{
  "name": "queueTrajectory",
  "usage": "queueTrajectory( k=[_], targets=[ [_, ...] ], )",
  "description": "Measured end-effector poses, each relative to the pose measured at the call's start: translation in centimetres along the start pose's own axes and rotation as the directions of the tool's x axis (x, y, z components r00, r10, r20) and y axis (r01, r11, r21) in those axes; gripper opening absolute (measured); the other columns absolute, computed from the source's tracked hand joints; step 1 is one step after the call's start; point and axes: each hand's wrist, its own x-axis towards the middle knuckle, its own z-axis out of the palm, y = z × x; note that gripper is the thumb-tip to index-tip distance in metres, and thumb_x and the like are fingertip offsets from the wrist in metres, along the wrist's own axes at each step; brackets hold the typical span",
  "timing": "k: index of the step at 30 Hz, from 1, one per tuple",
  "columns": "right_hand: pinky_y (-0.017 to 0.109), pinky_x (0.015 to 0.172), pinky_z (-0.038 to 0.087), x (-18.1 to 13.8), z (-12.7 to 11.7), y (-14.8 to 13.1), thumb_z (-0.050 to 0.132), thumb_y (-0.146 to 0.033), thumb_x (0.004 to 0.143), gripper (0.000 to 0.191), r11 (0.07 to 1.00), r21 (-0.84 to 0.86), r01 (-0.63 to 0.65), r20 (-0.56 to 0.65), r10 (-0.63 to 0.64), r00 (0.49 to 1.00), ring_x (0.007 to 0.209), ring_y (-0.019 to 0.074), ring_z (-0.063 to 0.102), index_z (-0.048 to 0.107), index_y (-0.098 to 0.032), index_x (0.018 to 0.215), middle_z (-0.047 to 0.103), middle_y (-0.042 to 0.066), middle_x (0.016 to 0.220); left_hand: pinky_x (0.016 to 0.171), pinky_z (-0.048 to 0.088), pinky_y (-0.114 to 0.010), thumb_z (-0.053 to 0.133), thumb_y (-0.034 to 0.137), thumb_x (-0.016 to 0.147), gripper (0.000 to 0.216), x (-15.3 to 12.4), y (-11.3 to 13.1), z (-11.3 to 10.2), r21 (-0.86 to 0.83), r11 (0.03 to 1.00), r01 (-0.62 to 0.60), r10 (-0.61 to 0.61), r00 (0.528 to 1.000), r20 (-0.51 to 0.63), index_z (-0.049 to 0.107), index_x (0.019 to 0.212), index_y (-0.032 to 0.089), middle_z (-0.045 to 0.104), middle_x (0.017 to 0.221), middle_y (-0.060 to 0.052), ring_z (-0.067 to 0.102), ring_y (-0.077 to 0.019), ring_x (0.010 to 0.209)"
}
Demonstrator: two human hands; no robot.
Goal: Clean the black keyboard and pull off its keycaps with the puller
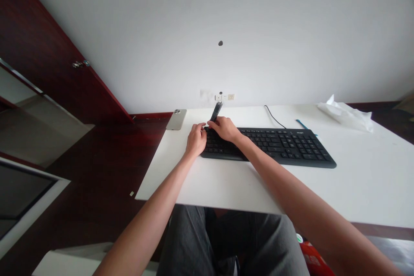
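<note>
A black keyboard (274, 144) lies flat on the white table. My left hand (196, 139) is at its left end, fingers bent around the upper left corner and resting against it. Just beside it, my right hand (224, 128) reaches over the keys, closed around a slim dark brush-like tool (216, 111). The tool stands tilted, its greyish, frayed-looking top pointing up toward the wall. Its lower end is hidden by my fingers, so I cannot tell whether it touches the keys.
A phone (177, 119) lies at the table's back left corner. Behind the keyboard runs a black cable (274, 117), with a thin blue stick (302, 124) near it. Crumpled white plastic (346, 114) lies at the back right. Wall sockets (224, 97) sit just above the white table (213, 185).
</note>
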Motion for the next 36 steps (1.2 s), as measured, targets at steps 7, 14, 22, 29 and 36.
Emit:
queueTrajectory(
  k=[7,14,22,29,36],
  targets=[
    [0.028,0.067,0.043,0.6,0.3,-0.3,0.057,-0.039,0.099,0.031,0.992,-0.121,0.044,-0.001,-0.044,0.999,0.075,0.0222,0.068,0.064,-0.018,0.077,0.075,0.009,0.08,0.098,0.052,-0.037,0.05,0.016,0.096,0.029,0.3,-0.2,-0.1,-0.031,0.999,0.036,-0.035,0.999,0.008,0.072,0.115,0.022,0.067,0.108,-0.009,0.067,-0.0232,0.103],
    [0.028,0.065,0.042,1.8,-0.2,-0.4,0.057,-0.036,0.098,0.029,0.989,-0.097,0.109,0.152,-0.093,0.984,0.077,0.023,0.069,0.061,-0.02,0.073,0.075,0.009,0.082,0.089,0.053,-0.034,0.055,0.019,0.095,0.019,0.4,-0.3,-0.2,-0.061,0.995,0.083,-0.083,0.997,-0.001,0.071,0.105,0.019,0.07,0.103,-0.009,0.069,-0.0213,0.09],
    [0.029,0.062,0.039,0.8,0.0,-0.3,0.054,-0.046,0.101,0.038,0.976,-0.109,0.189,0.154,-0.171,0.973,0.068,0.0196,0.06,0.055,-0.021,0.073,0.067,0.006,0.075,0.081,0.052,-0.031,0.061,0.033,0.096,0.018,0.5,0.5,-0.8,-0.102,0.987,0.126,-0.125,0.992,0.015,0.073,0.095,0.019,0.075,0.094,-0.008,0.071,-0.0226,0.087],
    [0.029,0.079,0.045,-0.6,1.6,-0.1,0.043,-0.04,0.106,0.032,0.966,-0.029,0.256,0.007,-0.256,0.967,0.082,0.0196,0.06,0.054,-0.02,0.082,0.064,0.007,0.092,0.079,0.05,-0.03,0.064,0.037,0.093,0.022,1.1,0.1,-0.8,-0.029,0.982,0.186,-0.184,0.981,0.064,0.077,0.094,0.02,0.077,0.1,-0.01,0.071,-0.0235,0.089],
    [0.032,0.08,0.047,-1.1,1.9,-0.2,0.04,-0.034,0.107,0.026,0.934,-0.007,0.356,0.02,-0.356,0.934,0.079,0.0189,0.055,0.048,-0.021,0.086,0.053,0.005,0.094,0.081,0.049,-0.028,0.061,0.03,0.094,0.021,1.3,0.5,-1.0,0.046,0.974,0.224,-0.227,0.971,0.081,0.078,0.102,0.02,0.077,0.11,-0.01,0.071,-0.0236,0.099]
  ],
)
